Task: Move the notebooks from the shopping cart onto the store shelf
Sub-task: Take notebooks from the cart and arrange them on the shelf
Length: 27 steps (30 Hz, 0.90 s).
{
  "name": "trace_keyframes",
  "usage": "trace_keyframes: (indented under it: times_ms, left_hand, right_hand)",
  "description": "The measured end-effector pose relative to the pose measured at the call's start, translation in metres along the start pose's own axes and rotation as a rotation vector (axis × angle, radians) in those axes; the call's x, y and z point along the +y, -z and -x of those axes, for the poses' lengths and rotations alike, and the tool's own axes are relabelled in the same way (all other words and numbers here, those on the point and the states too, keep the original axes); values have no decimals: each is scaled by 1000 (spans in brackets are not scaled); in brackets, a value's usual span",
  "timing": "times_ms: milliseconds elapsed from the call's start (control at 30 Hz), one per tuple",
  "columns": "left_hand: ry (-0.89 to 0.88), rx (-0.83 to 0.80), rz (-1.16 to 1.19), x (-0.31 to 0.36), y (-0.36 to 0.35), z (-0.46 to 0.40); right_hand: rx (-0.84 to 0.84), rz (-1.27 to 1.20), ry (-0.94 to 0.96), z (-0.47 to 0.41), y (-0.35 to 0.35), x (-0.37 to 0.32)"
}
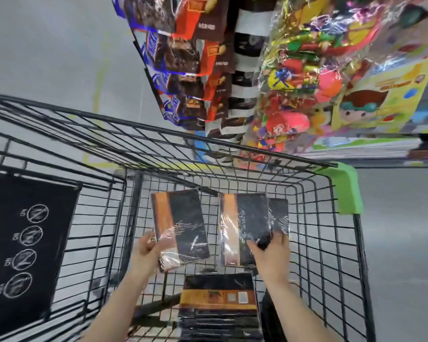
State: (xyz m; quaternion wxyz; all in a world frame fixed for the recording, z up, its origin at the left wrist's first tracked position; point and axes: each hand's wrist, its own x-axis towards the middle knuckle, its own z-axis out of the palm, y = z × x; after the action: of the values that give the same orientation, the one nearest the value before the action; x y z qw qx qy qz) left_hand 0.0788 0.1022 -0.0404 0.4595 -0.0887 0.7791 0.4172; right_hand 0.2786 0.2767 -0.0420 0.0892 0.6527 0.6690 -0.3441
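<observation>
I look down into a black wire shopping cart (316, 233). My left hand (150, 250) grips the lower left corner of a shrink-wrapped black-and-orange notebook (181, 225), lifted above the cart floor. My right hand (269, 253) grips the lower edge of a second wrapped notebook (242, 223); another dark notebook (279, 215) shows just behind it, apparently held together. A stack of the same notebooks (218, 304) lies flat on the cart floor near me. The store shelf (371, 146) with stacked books is beyond the cart at the upper right.
Hanging snack packets (183, 58) and bags of colourful toys (307, 70) crowd above the cart's far end. A black child-seat flap with warning icons (27, 245) stands at the left. A green corner guard (344, 188) caps the cart's right rim. Grey floor surrounds the cart.
</observation>
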Motion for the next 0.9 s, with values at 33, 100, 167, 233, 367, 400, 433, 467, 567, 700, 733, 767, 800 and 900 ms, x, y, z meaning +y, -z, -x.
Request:
trace_keyframes:
  times_ms: [33,100,167,233,367,400,433,467,567,700,733,767,800,900]
  left_hand:
    - [-5,7,-6,-5,8,-2]
    - [-17,23,-21,-9,16,-4]
    - [-8,45,-17,-12,18,-5]
    - [-23,40,-9,-12,18,-4]
    - [-43,9,-20,-8,20,-1]
    - [-56,-9,-28,-1,21,5]
    - [-69,-29,-57,6,23,12]
    - [-79,-44,-75,14,24,21]
    - [-100,-83,-113,39,32,53]
    - [-128,-85,-155,73,32,103]
    - [-145,-78,-174,80,31,116]
    - [-169,-81,-180,86,28,129]
    - [-182,-91,-190,93,24,141]
    - [-222,-128,-204,113,2,175]
  right_hand:
    - [5,50,-11,-2,-2,-1]
    - [1,113,-31,-4,-8,-2]
    - [-7,90,-62,-6,-13,-4]
    - [-21,98,-92,-7,-15,-9]
    - [-103,12,-94,-4,-15,-10]
    - [-118,-72,-91,-1,-10,-12]
    - [-117,-137,-74,3,-2,-14]
    - [-116,-179,-59,8,8,-16]
    - [-145,-222,1,30,48,-25]
    - [-169,-327,67,62,111,-28]
    - [-178,-351,75,68,127,-26]
    - [-190,-369,98,76,142,-24]
    - [-200,-380,125,81,156,-20]
    - [-193,-459,152,92,201,-1]
